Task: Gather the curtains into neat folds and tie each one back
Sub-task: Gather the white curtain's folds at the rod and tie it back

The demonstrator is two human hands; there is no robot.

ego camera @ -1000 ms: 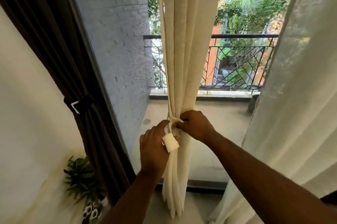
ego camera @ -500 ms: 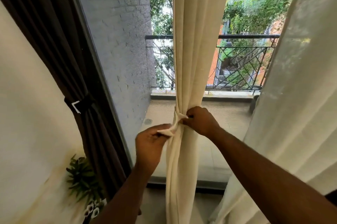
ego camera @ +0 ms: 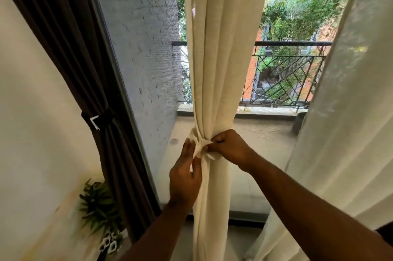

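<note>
A: What is on the far left?
B: A dark brown curtain (ego camera: 70,52) hangs beside the window frame, cinched by a dark tieback (ego camera: 100,118) with a white clip. Below it a small green plant (ego camera: 98,207) stands by the wall; its pot is blurred.

A: And the middle?
B: The cream curtain (ego camera: 221,48) is gathered into folds and pinched at the waist by a cream tie (ego camera: 202,150). The left hand (ego camera: 185,177) pinches one end of the tie from below; the right hand (ego camera: 229,148) grips the other end against the fabric.

A: Any room around it?
B: Bare glass shows either side, with the balcony railing (ego camera: 282,75) behind. A sheer white curtain (ego camera: 340,133) hangs loose along the right edge.
</note>
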